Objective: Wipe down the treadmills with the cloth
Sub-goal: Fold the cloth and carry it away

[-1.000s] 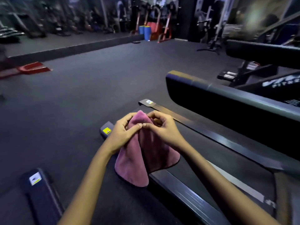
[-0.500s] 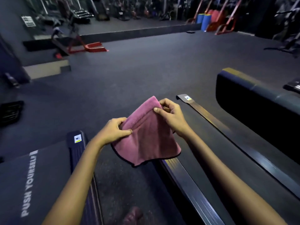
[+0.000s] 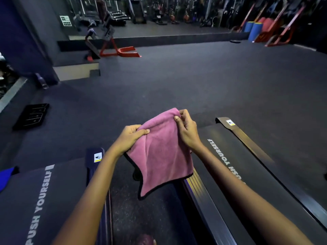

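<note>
Both hands hold a pink cloth (image 3: pixel 162 156) up in the air, stretched between them. Left hand (image 3: pixel 130 137) pinches the cloth's left top edge, thumb on top, fingers curled under. Right hand (image 3: pixel 187 129) grips the top right corner, fingers curled round the fold. Cloth hangs down below both hands, black-trimmed edge lowest. Right treadmill (image 3: pixel 247 167) lies under the right forearm, left treadmill (image 3: pixel 44 191) lies left of the left forearm. Cloth touches neither belt.
</note>
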